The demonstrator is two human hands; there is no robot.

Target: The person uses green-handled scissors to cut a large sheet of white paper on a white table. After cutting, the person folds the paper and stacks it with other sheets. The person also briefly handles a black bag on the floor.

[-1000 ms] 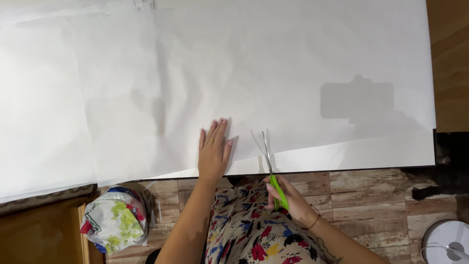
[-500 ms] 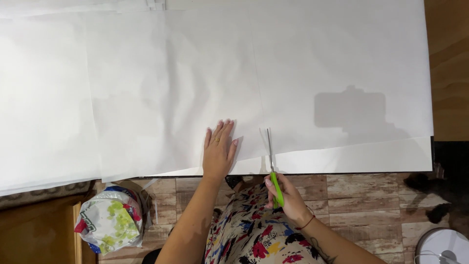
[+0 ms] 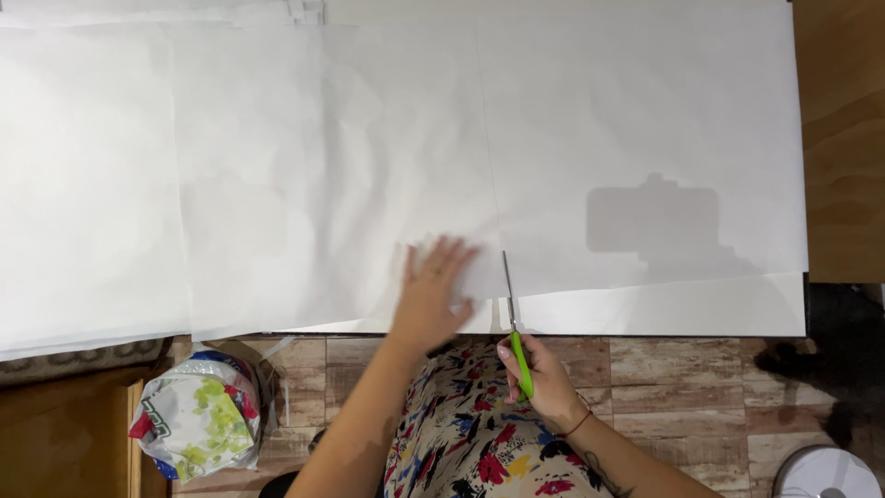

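A large sheet of white paper [image 3: 387, 157] covers the table, with overlapping layers and a vertical crease near the middle. My left hand [image 3: 431, 295] lies flat on the paper near its front edge, fingers spread. My right hand [image 3: 539, 380] holds green-handled scissors [image 3: 514, 325] just below the table edge. Their metal blades point away from me into the paper's front edge, right beside my left hand.
A brown wooden surface [image 3: 843, 138] shows to the right of the paper. On the tiled floor [image 3: 682, 378] stand a crumpled plastic bag with green print [image 3: 194, 420] at the left and a white round object [image 3: 825, 472] at the lower right. A dark shape [image 3: 843, 369] lies at the right.
The scissor blades have closed together and sit a little further into the paper. My left hand has blurred and shifted slightly along the front edge. The view has tilted a little.
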